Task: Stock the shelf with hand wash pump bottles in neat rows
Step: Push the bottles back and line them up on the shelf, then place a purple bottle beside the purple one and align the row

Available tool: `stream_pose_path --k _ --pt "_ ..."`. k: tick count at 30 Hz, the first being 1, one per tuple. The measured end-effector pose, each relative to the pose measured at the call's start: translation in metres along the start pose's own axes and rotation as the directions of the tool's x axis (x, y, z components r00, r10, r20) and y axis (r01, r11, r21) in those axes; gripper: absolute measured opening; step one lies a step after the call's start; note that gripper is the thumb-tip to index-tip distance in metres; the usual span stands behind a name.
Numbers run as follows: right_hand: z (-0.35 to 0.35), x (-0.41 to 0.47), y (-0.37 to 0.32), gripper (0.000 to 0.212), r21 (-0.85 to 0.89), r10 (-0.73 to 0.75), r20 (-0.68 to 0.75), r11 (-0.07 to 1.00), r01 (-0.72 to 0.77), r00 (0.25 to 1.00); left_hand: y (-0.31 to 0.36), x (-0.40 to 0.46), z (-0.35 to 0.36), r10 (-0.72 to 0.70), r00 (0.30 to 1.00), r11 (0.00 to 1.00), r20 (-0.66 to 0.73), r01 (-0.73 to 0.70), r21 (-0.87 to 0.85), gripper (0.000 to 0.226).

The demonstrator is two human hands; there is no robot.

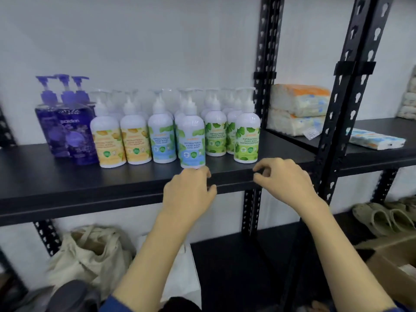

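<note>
Both my hands at shelf (94,188) front edge: left hand (188,194) loosely curled, holding nothing, fingertips just below cool mint bottle (193,140); right hand (283,179) loosely curled, holding nothing.

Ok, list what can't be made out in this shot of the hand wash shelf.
- Back-row bottles, head view: the front rows hide them, so no count.
- Yellow bottles: label text blurred.
- Left hand: its fingertips are hidden behind its back, so contact with the cool mint bottle is unclear.
- Cardboard box: cut off by the right edge.

Pump bottles (157,131) in rows on shelf (67,183) — tissue packs (299,109) right; bags (90,255) below
</note>
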State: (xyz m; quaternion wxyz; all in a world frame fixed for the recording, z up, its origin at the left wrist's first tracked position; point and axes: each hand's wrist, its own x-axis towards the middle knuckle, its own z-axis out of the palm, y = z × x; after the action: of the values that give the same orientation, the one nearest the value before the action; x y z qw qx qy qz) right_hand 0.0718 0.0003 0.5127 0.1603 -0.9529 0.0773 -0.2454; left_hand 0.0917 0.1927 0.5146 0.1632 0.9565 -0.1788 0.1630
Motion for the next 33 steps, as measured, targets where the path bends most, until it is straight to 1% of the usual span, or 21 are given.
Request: stream_pose_path --k 3,6,10,13,15,17,19,22,25,27,29,32,33 --pt "0.017 -0.016 -0.040 0.020 0.031 -0.104 0.130 0.994 0.101 0.986 -0.032 -0.024 -0.010 -0.120 0.991 0.978 0.065 0.106 0.182 0.031" --pt "0.048 -0.029 -0.084 0.022 0.051 -0.237 0.257 0.971 0.232 0.937 -0.070 -0.052 -0.017 -0.252 0.963 0.943 0.100 0.221 0.249 0.030" --pt "0.091 -0.049 -0.151 0.024 0.157 -0.423 0.345 0.906 0.393 0.838 -0.131 -0.097 -0.021 -0.401 0.913 0.882 0.075 0.363 0.301 0.030" --pt "0.125 -0.066 -0.207 0.023 0.250 -0.547 0.375 0.837 0.486 0.749 -0.178 -0.135 -0.030 -0.539 0.840 0.807 0.053 0.498 0.317 0.035" --pt "0.145 -0.082 -0.247 0.025 0.295 -0.640 0.383 0.768 0.569 0.666 -0.208 -0.166 -0.039 -0.627 0.778 0.745 0.021 0.592 0.309 0.030" --pt "0.162 -0.102 -0.286 0.028 0.361 -0.731 0.368 0.682 0.636 0.575 -0.236 -0.200 -0.047 -0.710 0.703 0.665 -0.034 0.686 0.296 0.026" --pt "0.179 -0.127 -0.322 0.029 0.454 -0.806 0.355 0.591 0.667 0.474 -0.261 -0.238 -0.051 -0.785 0.614 0.572 -0.076 0.768 0.288 0.027" --pt "0.203 -0.172 -0.373 0.026 0.577 -0.891 0.336 0.450 0.681 0.304 -0.294 -0.298 -0.052 -0.886 0.449 0.414 -0.111 0.877 0.243 0.030" --pt "0.227 -0.222 -0.414 0.026 0.639 -0.942 0.311 0.307 0.705 0.127 -0.320 -0.356 -0.047 -0.948 0.283 0.255 -0.146 0.949 0.183 0.038" --pt "0.246 -0.254 -0.436 0.028 0.659 -0.955 0.294 0.225 0.718 0.029 -0.334 -0.393 -0.040 -0.971 0.168 0.143 -0.171 0.978 0.152 0.038" --pt "0.268 -0.286 -0.452 0.029 0.674 -0.949 0.306 0.159 0.722 -0.076 -0.346 -0.431 -0.026 -0.985 0.057 0.039 -0.164 0.993 0.111 0.038" --pt "0.304 -0.327 -0.467 0.028 0.670 -0.890 0.384 0.085 0.738 -0.246 -0.356 -0.483 0.008 -0.987 -0.127 -0.131 -0.098 0.990 0.043 0.032" --pt "0.318 -0.338 -0.470 0.027 0.659 -0.859 0.418 0.062 0.750 -0.296 -0.359 -0.497 0.023 -0.982 -0.175 -0.178 -0.065 0.983 0.035 0.030"
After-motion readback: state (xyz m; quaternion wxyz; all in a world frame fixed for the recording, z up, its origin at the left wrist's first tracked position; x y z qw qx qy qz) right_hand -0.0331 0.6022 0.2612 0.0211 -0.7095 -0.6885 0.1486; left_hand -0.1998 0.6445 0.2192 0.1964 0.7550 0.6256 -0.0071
